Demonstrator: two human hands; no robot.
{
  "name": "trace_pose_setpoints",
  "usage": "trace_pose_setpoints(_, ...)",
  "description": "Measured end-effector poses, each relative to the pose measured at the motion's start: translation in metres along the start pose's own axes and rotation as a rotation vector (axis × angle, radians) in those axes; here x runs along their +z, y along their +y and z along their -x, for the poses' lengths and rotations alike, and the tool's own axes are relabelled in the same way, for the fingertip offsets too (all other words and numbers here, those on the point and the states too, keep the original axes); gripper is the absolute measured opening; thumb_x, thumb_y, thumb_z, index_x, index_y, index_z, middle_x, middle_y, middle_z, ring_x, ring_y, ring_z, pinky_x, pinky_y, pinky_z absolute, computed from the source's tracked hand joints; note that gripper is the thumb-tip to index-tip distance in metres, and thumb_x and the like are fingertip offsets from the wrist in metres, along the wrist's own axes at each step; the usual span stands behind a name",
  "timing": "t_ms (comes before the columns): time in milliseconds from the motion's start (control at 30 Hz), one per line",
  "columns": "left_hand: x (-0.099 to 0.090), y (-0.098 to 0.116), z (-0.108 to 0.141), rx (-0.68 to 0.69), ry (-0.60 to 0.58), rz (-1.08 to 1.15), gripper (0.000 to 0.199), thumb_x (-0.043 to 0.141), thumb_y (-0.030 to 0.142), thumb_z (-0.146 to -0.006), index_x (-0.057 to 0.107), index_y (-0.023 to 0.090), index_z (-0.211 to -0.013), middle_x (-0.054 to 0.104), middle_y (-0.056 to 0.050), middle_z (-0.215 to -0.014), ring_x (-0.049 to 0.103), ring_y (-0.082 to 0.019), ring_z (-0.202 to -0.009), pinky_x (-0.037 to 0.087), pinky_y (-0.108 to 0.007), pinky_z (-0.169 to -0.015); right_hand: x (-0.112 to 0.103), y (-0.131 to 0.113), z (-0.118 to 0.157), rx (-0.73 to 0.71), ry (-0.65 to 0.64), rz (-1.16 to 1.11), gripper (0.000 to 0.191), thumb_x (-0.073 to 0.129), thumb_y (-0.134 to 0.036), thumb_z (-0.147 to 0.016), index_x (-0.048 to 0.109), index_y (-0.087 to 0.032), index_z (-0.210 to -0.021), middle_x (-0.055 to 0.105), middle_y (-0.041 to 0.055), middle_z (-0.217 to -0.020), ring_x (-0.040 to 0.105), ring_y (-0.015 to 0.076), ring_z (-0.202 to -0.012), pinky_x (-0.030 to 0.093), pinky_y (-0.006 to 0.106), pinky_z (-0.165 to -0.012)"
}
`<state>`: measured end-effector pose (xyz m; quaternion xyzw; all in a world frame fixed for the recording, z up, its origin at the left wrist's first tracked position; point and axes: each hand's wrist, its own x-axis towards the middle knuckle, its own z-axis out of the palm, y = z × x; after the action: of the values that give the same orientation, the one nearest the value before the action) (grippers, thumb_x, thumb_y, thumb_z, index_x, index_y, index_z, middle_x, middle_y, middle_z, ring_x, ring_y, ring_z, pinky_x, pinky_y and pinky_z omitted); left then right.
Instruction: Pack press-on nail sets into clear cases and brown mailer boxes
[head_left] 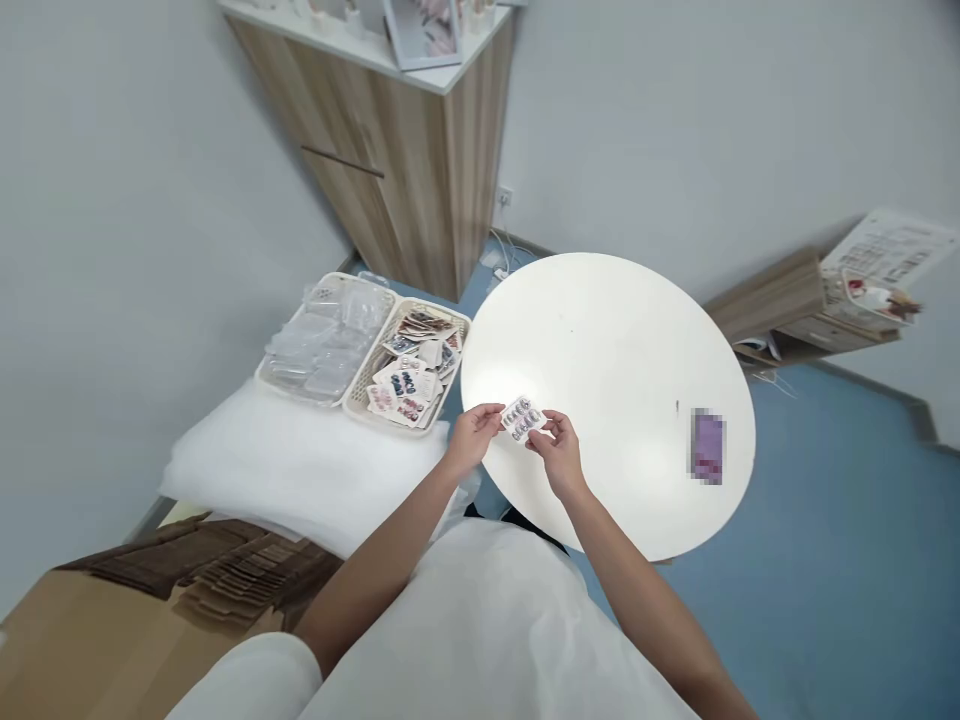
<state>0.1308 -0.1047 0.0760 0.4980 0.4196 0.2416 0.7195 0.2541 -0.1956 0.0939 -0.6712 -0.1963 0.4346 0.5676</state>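
Between my two hands is a small white card of press-on nails (523,419), with rows of grey, shiny nails on it. My left hand (474,437) pinches the card's left edge. On the card's right side, my right hand (561,455) grips it between thumb and fingers. Both hands hold it over the near left edge of a round white table (600,330). Left of the table, a cream basket (411,425) contains many similar nail cards (405,384) in pink, blue and brown, lying in a loose pile.
A second basket (298,398) carries clear plastic boxes (330,335). White wrapping material (262,455) lies below the baskets, near an open cardboard box (97,630). A blurred purple item (707,447) rests on the table's right side. A wooden cabinet (405,150) stands behind.
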Motion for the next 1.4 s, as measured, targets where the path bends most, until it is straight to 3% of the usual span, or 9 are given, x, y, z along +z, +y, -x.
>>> trace_pose_setpoints(167, 0.064, -0.003, 0.011, 0.016, -0.089, -0.075, 0.029, 0.057, 0.032, -0.071, 0.062, 0.015, -0.094, 0.064, -0.007, -0.089, 0.058, -0.014, -0.077, 0.047, -0.029, -0.072, -0.064, 0.010, 0.037, 0.050, 0.057, -0.143, 0.030, 0.060, -0.034, -0.067, 0.045, -0.024, -0.091, 0.048, -0.0010, -0.090, 0.058, 0.0101, -0.067, 0.052, 0.033, -0.071)
trace_pose_setpoints(267, 0.095, -0.004, 0.012, 0.029, -0.132, -0.126, 0.031, 0.059, 0.031, -0.069, 0.061, 0.015, -0.096, 0.062, -0.005, -0.082, 0.057, -0.012, -0.070, 0.047, -0.028, -0.068, -0.103, 0.014, 0.050, 0.035, 0.052, -0.127, 0.033, 0.060, -0.034, -0.067, 0.047, -0.024, -0.096, 0.049, -0.0002, -0.090, 0.058, 0.0107, -0.070, 0.049, 0.033, -0.074)
trace_pose_setpoints(433, 0.136, -0.003, 0.015, 0.028, -0.178, -0.201, 0.037, 0.060, 0.032, -0.069, 0.056, 0.015, -0.101, 0.059, -0.002, -0.071, 0.056, -0.011, -0.066, 0.046, -0.028, -0.066, -0.159, 0.017, 0.055, -0.008, -0.043, -0.026, 0.060, 0.063, -0.028, -0.064, 0.040, -0.028, -0.118, 0.049, 0.0013, -0.094, 0.056, 0.0088, -0.064, 0.047, 0.030, -0.068)
trace_pose_setpoints(567, 0.157, -0.006, 0.018, 0.009, -0.177, -0.265, 0.037, 0.059, 0.032, -0.070, 0.055, 0.015, -0.103, 0.060, -0.003, -0.074, 0.056, -0.012, -0.069, 0.046, -0.028, -0.066, -0.184, 0.020, 0.052, -0.010, -0.118, -0.003, 0.067, 0.064, -0.026, -0.062, 0.036, -0.029, -0.123, 0.047, 0.0000, -0.091, 0.053, 0.0063, -0.059, 0.046, 0.027, -0.062)
trace_pose_setpoints(767, 0.168, -0.009, 0.022, 0.002, -0.189, -0.339, 0.029, 0.056, 0.029, -0.071, 0.060, 0.015, -0.096, 0.060, -0.005, -0.079, 0.057, -0.014, -0.074, 0.045, -0.029, -0.071, -0.199, 0.022, 0.042, 0.006, -0.148, -0.049, 0.057, 0.064, -0.027, -0.061, 0.046, -0.026, -0.115, 0.046, -0.0017, -0.084, 0.051, 0.0069, -0.061, 0.047, 0.028, -0.065)
trace_pose_setpoints(1033, 0.166, 0.002, 0.023, -0.076, -0.359, -0.340, 0.021, 0.050, 0.029, -0.075, 0.060, 0.016, -0.089, 0.062, -0.004, -0.078, 0.058, -0.013, -0.070, 0.043, -0.027, -0.066, -0.208, 0.002, 0.022, -0.034, -0.120, -0.073, 0.031, 0.059, -0.034, -0.067, 0.058, -0.021, -0.095, 0.053, -0.0009, -0.077, 0.052, 0.0106, -0.068, 0.047, 0.030, -0.066)
trace_pose_setpoints(1233, 0.164, 0.007, 0.016, -0.090, -0.381, -0.322, 0.025, 0.054, 0.035, -0.072, 0.058, 0.016, -0.088, 0.061, -0.004, -0.074, 0.058, -0.013, -0.067, 0.041, -0.025, -0.060, -0.209, -0.016, 0.007, -0.007, -0.235, 0.004, 0.030, 0.058, -0.036, -0.068, 0.062, -0.019, -0.092, 0.061, 0.0028, -0.085, 0.056, 0.0141, -0.076, 0.046, 0.033, -0.071)
trace_pose_setpoints(1400, 0.163, 0.006, 0.015, -0.205, -0.439, -0.219, 0.025, 0.056, 0.040, -0.070, 0.057, 0.016, -0.079, 0.062, -0.004, -0.073, 0.059, -0.012, -0.066, 0.042, -0.025, -0.062, -0.206, -0.018, 0.004, -0.021, -0.199, 0.056, 0.031, 0.059, -0.036, -0.067, 0.062, -0.019, -0.093, 0.060, 0.0014, -0.078, 0.055, 0.0135, -0.074, 0.045, 0.032, -0.069)
